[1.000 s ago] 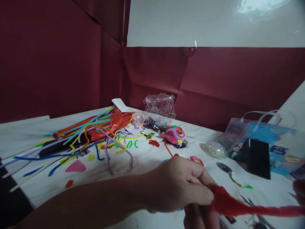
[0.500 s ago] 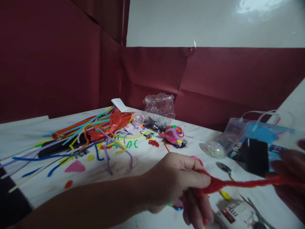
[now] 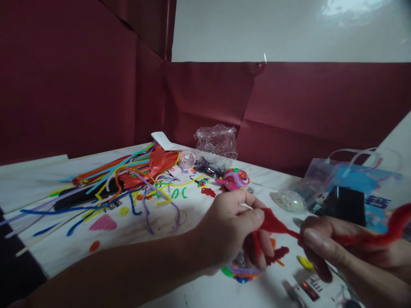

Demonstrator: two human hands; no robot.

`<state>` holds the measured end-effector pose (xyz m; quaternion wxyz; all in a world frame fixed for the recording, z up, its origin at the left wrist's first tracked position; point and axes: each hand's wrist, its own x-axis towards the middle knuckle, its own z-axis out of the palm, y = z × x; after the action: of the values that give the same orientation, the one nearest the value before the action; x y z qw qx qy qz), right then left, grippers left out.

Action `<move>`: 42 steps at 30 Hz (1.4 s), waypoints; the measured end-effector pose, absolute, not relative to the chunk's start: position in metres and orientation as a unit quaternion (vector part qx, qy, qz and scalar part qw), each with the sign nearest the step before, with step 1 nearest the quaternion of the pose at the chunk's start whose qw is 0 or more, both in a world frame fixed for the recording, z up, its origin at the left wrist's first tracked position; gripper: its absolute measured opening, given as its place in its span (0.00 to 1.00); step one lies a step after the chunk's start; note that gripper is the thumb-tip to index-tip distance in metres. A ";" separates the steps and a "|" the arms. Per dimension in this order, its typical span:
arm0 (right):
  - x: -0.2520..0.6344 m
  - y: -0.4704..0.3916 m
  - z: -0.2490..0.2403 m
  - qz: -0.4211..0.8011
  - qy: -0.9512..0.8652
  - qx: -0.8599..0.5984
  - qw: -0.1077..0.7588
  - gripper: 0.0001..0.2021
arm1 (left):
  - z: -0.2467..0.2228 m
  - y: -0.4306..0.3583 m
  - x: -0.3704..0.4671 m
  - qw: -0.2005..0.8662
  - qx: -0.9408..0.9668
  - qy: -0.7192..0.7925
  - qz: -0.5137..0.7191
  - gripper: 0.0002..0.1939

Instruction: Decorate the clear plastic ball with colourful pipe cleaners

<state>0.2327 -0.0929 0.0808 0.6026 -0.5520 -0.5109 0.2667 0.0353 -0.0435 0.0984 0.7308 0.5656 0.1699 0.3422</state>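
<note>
My left hand (image 3: 237, 226) is closed, thumb against fingers, on the wide, triangular end of a red pipe cleaner piece (image 3: 272, 221). To its right, my right hand (image 3: 346, 252) pinches the narrow twisted part of the same piece. A fuzzy red tail leaves my right hand and curls up at the right edge. Partly hidden under my left hand is a round thing with colourful edging (image 3: 240, 276). Close to it lies a dark red fuzzy strip (image 3: 278, 255). A pink striped ball-shaped figure (image 3: 236, 177) sits behind my left hand.
Many coloured pipe cleaners (image 3: 105, 175) spread over the left of the white table. Clear plastic bags (image 3: 215, 141) stand at the back. At right are a black phone-like slab (image 3: 349, 205) and a blue printed bag (image 3: 379, 179). A white device with a red light (image 3: 313, 288) lies in front.
My right hand has come left from the right edge and now pinches the red piece closer to my left hand. The stretched red strand between the hands is shorter.
</note>
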 end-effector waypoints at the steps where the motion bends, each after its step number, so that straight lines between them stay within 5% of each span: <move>1: 0.232 -0.091 0.081 0.263 -0.509 -0.555 0.604 0.23 | 0.099 -0.043 0.034 0.718 0.576 0.182 0.347 0.03; 5: 0.227 -0.089 0.079 0.254 -0.497 -0.565 0.608 0.25 | 0.096 -0.046 0.034 0.645 0.640 0.196 0.369 0.15; 8: 0.223 -0.093 0.077 0.259 -0.491 -0.566 0.609 0.25 | 0.094 -0.048 0.036 0.592 0.657 0.210 0.418 0.14; 16: 0.220 -0.096 0.079 0.337 -0.487 -0.515 0.620 0.21 | 0.097 -0.045 0.035 0.743 0.592 0.127 0.285 0.14; 24: 0.216 -0.094 0.070 0.440 -0.537 -0.474 0.542 0.24 | 0.096 -0.048 0.038 0.715 0.568 0.178 0.366 0.05; 31: 0.205 -0.096 0.068 0.348 -0.681 -0.485 0.424 0.18 | 0.092 -0.052 0.040 0.647 0.557 0.252 0.456 0.08; 42: 0.209 -0.090 0.077 0.374 -0.565 -0.547 0.492 0.24 | 0.094 -0.046 0.043 0.827 0.392 0.212 0.343 0.03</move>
<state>0.2094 -0.0905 0.0770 0.4917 -0.5468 -0.5648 0.3744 0.0433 -0.0459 0.0939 0.8272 0.3916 0.2117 0.3430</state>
